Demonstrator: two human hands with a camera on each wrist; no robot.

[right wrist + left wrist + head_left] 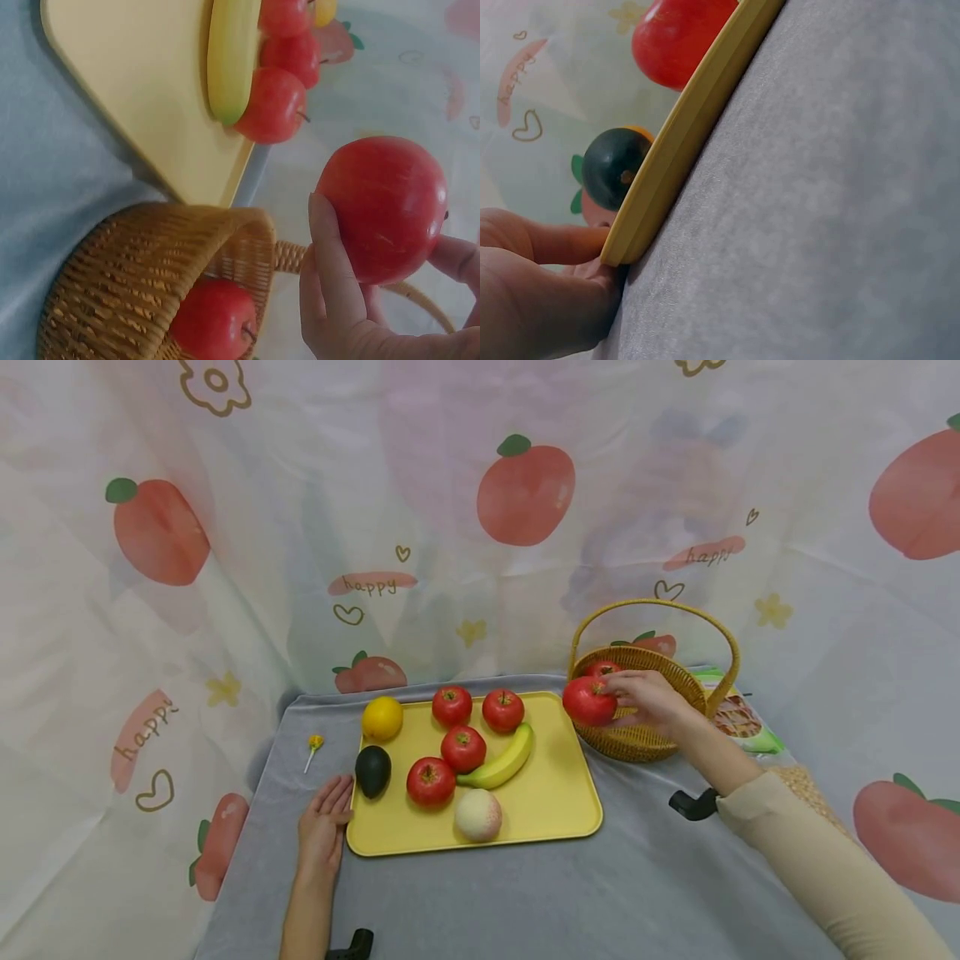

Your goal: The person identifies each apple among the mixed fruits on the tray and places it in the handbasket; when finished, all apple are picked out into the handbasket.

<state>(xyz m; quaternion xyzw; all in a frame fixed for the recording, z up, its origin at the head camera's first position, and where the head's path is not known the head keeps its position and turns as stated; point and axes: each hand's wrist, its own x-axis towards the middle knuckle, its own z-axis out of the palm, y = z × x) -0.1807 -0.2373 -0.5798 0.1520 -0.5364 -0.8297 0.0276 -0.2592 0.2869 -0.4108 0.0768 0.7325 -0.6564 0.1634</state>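
Observation:
My right hand (648, 697) grips a red apple (386, 210) with fingers and thumb spread round its sides. The apple is held up near the left rim of a wicker basket (637, 747), inside which another red apple (216, 319) lies. At the left edge of a yellow tray (551, 777), my left hand (324, 822) rests with straight fingers touching the rim. On that tray are several red apples (431, 782), a banana (504, 764), a pale peach (477, 815), a dark green avocado (372, 771) and a yellow-orange round fruit (382, 718).
A yellow lollipop (315, 742) lies on the grey cloth (465, 902) left of the tray. Behind the basket, a green-and-white package (742, 722) is partly hidden. The basket's tall handle (656, 602) arches above it. A printed curtain (435, 468) hangs behind the table.

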